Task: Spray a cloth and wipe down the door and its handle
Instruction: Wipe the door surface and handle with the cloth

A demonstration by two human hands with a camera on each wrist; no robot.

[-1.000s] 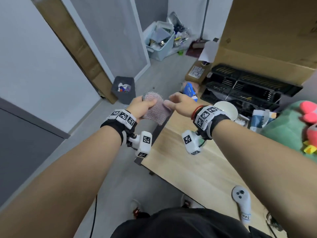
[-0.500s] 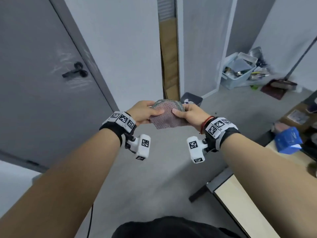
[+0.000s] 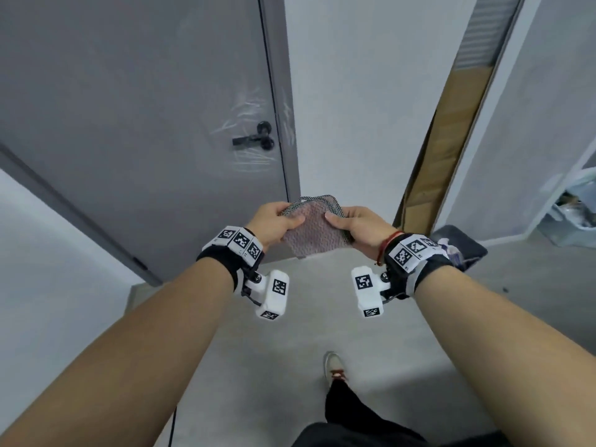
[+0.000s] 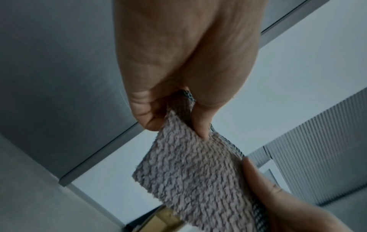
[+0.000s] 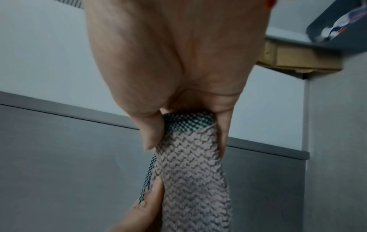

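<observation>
Door handle [image 3: 253, 141] up-left of cloth [image 3: 314, 232]; left hand [image 3: 275, 221] pinches cloth's left edge, right hand [image 3: 356, 225] its right edge; looks light, limp, grippy knit, so I'd bunch it in one palm to wipe.

knitted rough cloth [image 3: 314, 230], matt grey door [image 3: 129, 124]

Bare forearms, no sleeves. Each wrist wears a black strap [image 3: 222, 266] topped with a white band of black-and-white square markers [image 3: 240, 241]. A white camera block [image 3: 274, 295] with marker stickers hangs under each wrist on a small bracket. Red string bracelet [image 3: 388, 241] on right wrist. Black trousers [image 3: 354, 417], pale shoe [image 3: 333, 366] with red detail.
</observation>
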